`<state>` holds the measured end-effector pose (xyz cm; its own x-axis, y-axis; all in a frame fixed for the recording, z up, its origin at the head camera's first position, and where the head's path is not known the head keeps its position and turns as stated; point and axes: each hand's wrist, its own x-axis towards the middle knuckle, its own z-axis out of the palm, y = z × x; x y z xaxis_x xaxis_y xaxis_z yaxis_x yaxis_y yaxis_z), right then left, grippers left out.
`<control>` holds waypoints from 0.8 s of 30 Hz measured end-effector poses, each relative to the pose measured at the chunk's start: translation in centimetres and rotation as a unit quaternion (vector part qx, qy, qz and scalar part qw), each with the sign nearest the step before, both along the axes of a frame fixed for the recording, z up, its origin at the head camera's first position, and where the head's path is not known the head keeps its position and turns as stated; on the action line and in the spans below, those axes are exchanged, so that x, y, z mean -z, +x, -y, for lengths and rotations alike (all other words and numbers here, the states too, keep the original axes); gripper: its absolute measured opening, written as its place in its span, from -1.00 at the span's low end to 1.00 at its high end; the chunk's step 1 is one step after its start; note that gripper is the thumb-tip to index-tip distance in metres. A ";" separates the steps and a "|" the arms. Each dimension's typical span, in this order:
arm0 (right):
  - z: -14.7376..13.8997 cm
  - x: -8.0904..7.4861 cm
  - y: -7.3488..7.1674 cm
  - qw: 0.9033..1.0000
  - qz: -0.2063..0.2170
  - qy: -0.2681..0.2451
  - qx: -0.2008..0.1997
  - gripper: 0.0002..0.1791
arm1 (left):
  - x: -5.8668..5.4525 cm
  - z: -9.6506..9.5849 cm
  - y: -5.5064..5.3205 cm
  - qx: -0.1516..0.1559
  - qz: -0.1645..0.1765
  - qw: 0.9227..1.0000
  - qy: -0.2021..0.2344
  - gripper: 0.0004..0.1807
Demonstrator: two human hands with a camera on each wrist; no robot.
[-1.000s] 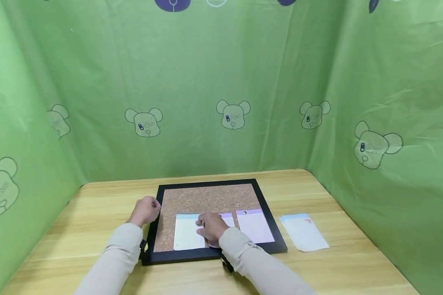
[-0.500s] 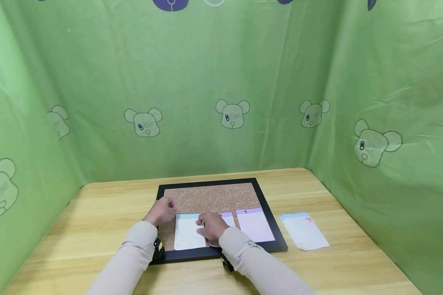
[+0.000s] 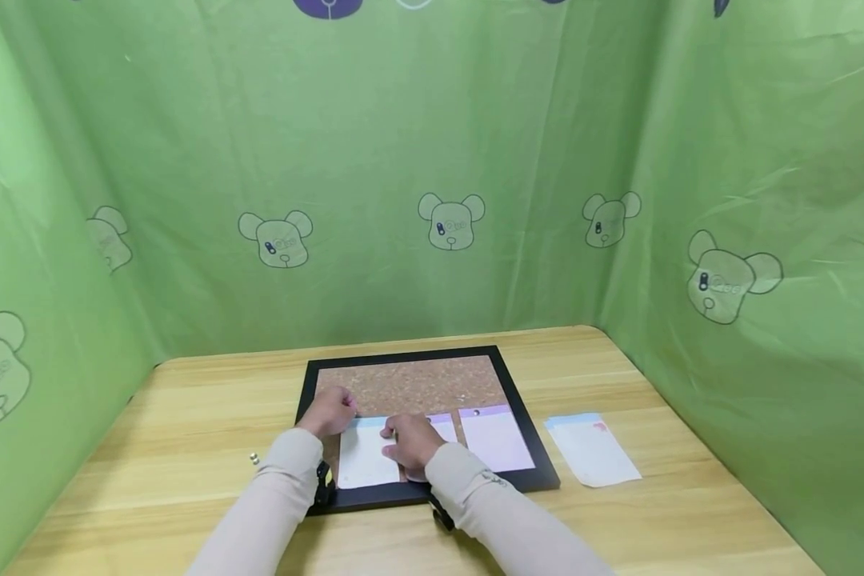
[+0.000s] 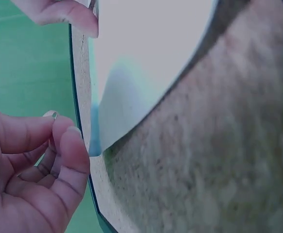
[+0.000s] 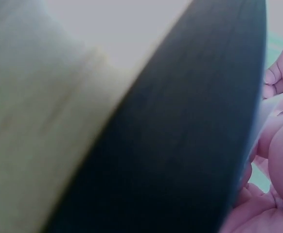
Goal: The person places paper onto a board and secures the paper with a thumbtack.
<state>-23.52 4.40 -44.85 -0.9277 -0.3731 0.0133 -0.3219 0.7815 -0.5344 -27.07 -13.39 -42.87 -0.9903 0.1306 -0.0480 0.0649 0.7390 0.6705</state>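
A cork board [image 3: 403, 384] with a black frame lies on the wooden table. My left hand [image 3: 329, 412] is over its left part, at the top left corner of a white sheet with a blue top strip [image 3: 367, 460]. Between thumb and forefinger it pinches a small shiny thumbtack [image 4: 55, 115], mostly hidden by the fingertips. My right hand [image 3: 414, 442] rests on the sheet's right side, its forefinger near the upper edge. Partly under that hand is a purple-topped sheet [image 3: 444, 428]. Another purple-topped sheet [image 3: 497, 442], with a silver tack [image 3: 477, 413] at its top, lies further right.
Blue-topped sheets [image 3: 594, 452] lie on the table right of the board. Small silver tacks [image 3: 254, 458] sit on the table [image 3: 187, 432] beside my left forearm. Green curtains [image 3: 374, 296] enclose the table's back and sides.
My left hand has moved right, from the board's left frame edge to the blue-topped sheet's upper left corner. Tacks on the table have come into view. My right hand has stayed in place.
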 end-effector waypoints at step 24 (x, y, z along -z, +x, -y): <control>-0.1 -0.3 0.2 1.000 -0.007 0.009 0.001 -0.79 | 0.2 -2.9 -1.0 0.043 0.039 0.996 -0.073 -0.88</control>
